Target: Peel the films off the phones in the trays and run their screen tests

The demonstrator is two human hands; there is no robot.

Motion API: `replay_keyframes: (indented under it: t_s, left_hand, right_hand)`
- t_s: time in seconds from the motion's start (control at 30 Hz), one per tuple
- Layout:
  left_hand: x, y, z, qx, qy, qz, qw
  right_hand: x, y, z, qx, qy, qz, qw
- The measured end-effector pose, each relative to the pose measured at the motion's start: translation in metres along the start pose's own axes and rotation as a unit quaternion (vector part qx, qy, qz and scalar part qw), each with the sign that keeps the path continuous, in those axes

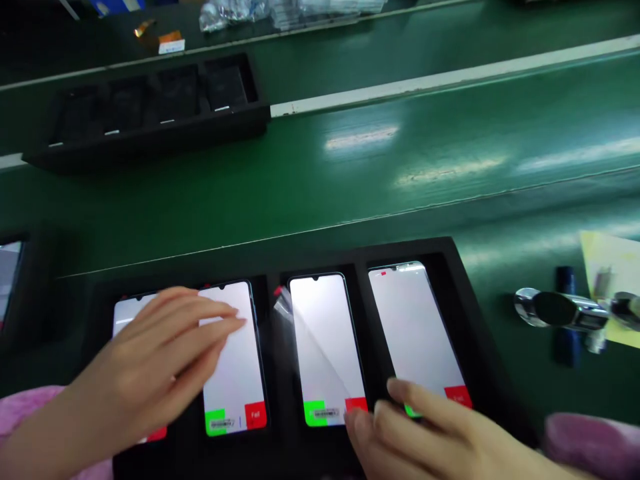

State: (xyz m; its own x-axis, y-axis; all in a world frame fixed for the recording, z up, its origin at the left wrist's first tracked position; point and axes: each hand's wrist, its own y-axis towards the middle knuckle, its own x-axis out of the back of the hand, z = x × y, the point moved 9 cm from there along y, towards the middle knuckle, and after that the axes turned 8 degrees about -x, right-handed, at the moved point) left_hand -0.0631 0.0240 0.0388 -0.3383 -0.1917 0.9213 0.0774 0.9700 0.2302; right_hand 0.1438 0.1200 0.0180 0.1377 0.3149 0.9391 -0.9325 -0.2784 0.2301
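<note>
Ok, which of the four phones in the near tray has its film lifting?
The third phone from the left: a clear film corner stands up at its top-left, and a crease runs slantwise across its screen. Only this one shows that.

Four lit phones point(126, 315) point(235, 360) point(325, 347) point(417, 327) in the near tray point(483, 337), one far tray point(150, 143), two hands point(150, 367) point(430, 433).

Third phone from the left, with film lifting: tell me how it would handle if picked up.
The phone probably stays stiff, being a flat slab. Its glossy glass face looks slippery and likely fragile. The loose film would probably flop.
</note>
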Motion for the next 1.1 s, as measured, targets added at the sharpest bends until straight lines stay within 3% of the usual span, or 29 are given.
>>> replay_keyframes:
  t_s: [0.1, 0.2, 0.27, 0.43, 0.5, 0.6, 0.73, 0.83, 0.93, 1.1]
  left_hand:
    - [0.013, -0.019, 0.021, 0.068, 0.116, -0.007, 0.991]
    - [0.012, -0.034, 0.038, 0.132, 0.180, 0.030, 0.974]
    - [0.006, -0.038, 0.045, 0.159, 0.193, 0.041, 0.967]
    - [-0.007, -0.029, 0.053, 0.172, 0.161, -0.008, 0.972]
    - [-0.008, -0.025, 0.056, 0.176, 0.140, -0.025, 0.974]
    - [-0.004, -0.022, 0.054, 0.169, 0.148, -0.035, 0.974]
    - [0.000, -0.024, 0.047, 0.168, 0.207, -0.024, 0.964]
    - [0.000, -0.026, 0.044, 0.165, 0.222, -0.024, 0.961]
    - [-0.002, -0.025, 0.043, 0.161, 0.210, -0.034, 0.964]
    - [0.001, -0.017, 0.046, 0.142, 0.179, -0.080, 0.970]
  right_hand:
    - [0.008, 0.016, -0.020, -0.056, -0.011, -0.028, 0.998]
    - [0.009, 0.022, -0.023, -0.057, -0.003, -0.024, 0.998]
    - [0.008, 0.021, -0.023, -0.061, 0.000, -0.016, 0.998]
    - [0.007, 0.023, -0.032, -0.096, 0.002, -0.013, 0.995]
    - [0.010, 0.030, -0.052, -0.146, 0.060, -0.032, 0.987]
    - [0.017, 0.040, -0.096, -0.272, 0.114, -0.082, 0.952]
    - [0.016, 0.049, -0.128, -0.371, 0.023, -0.063, 0.926]
    - [0.014, 0.054, -0.128, -0.368, 0.005, -0.059, 0.928]
    - [0.014, 0.056, -0.125, -0.348, 0.056, -0.082, 0.932]
    - [0.016, 0.056, -0.124, -0.337, 0.046, -0.098, 0.935]
